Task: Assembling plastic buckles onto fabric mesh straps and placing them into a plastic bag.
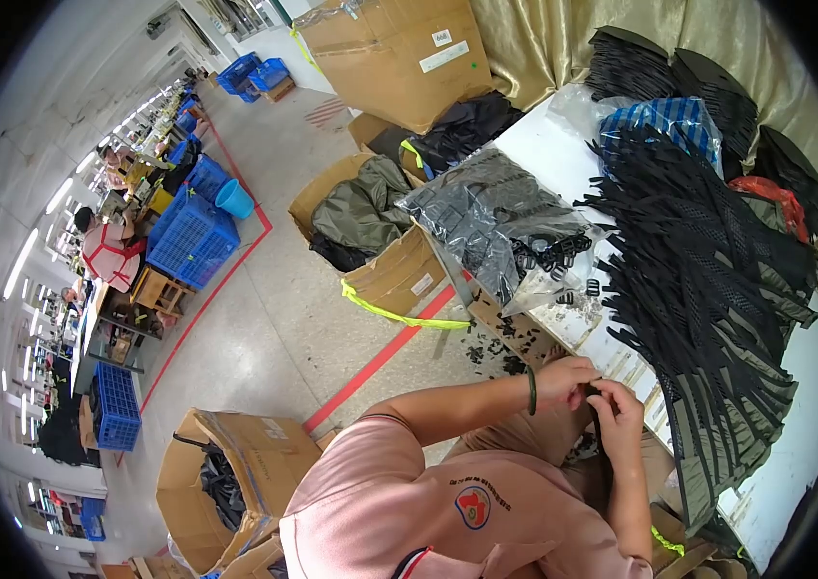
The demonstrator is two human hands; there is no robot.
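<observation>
My left hand (566, 379), with a dark green bangle at its wrist, meets my right hand (618, 409) at the near edge of the white table (571, 323). Both hands are closed, their fingertips pinched together around something small and dark that I cannot make out. Just beyond my hands on the table, black plastic buckles (554, 254) spill out of a clear plastic bag (496, 217). To the right lies a large heap of black straps (684, 261) sewn to dark mesh and olive fabric pieces, their ends fanned toward me.
Left of the table stands an open carton (399, 280) holding olive fabric, with a taller carton (399, 58) behind. Another open carton (235, 502) is at lower left. Black bits (501, 349) lie scattered beside the table. Blue crates (193, 236) and people at workstations are farther left.
</observation>
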